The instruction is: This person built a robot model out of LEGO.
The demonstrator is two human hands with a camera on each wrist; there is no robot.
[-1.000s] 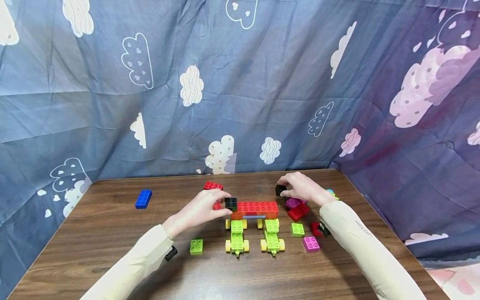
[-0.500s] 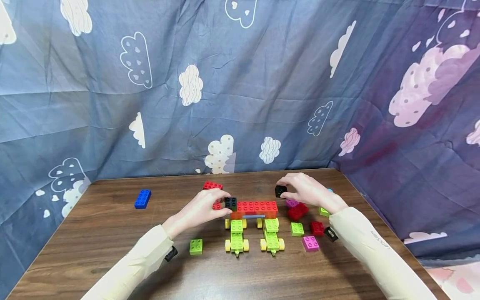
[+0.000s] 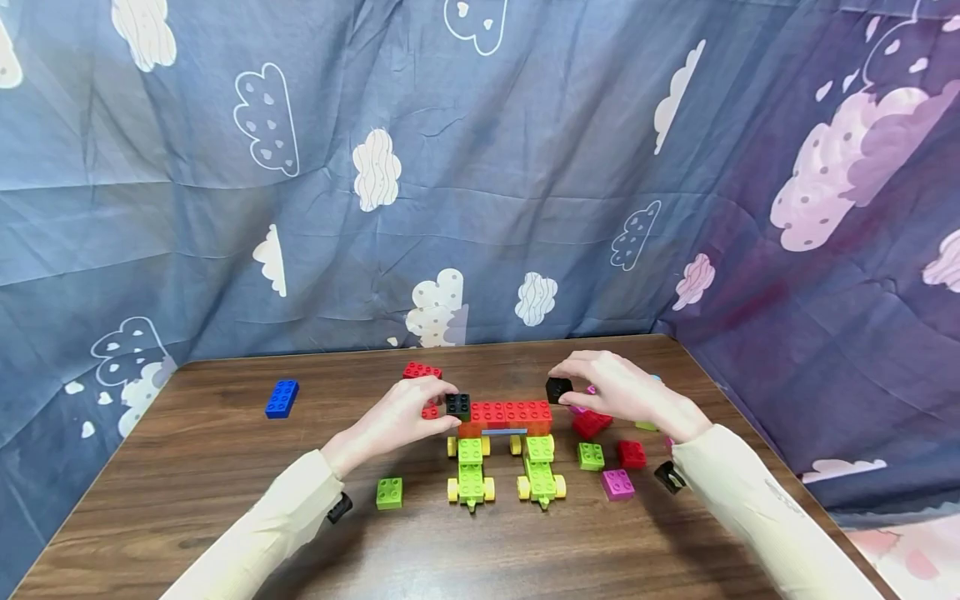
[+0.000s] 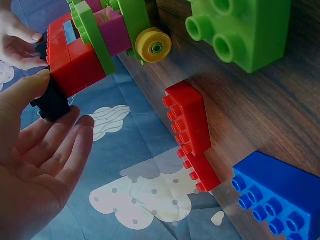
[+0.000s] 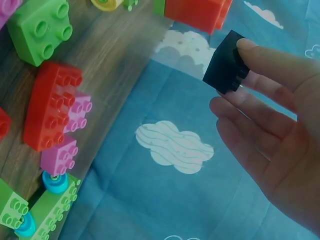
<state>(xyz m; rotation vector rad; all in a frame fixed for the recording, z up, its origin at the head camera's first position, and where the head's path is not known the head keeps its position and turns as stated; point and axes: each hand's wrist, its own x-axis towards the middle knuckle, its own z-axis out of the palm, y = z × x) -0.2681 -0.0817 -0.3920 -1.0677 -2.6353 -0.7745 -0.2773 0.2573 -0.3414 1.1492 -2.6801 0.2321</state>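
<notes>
A red-topped brick structure (image 3: 512, 418) stands on lime wheeled bases (image 3: 470, 481). The left hand (image 3: 405, 414) pinches a four-studded black brick (image 3: 458, 407) at the structure's left end, thumb near, fingers far; the right hand (image 3: 621, 388) likewise pinches another black block (image 3: 558, 390), apart from the right end.

**Right hand (image 5: 280, 112) pinched black brick (image 5: 222, 65)**

It was held before a blue cloth (image 5: 130, 200) printed with white clouds, near a red block (image 5: 195, 14) at the upper edge. On the wooden table (image 5: 107, 65), a red brick (image 5: 42, 107) lay between a green brick (image 5: 32, 30) and a pink block (image 5: 59, 157).
</notes>
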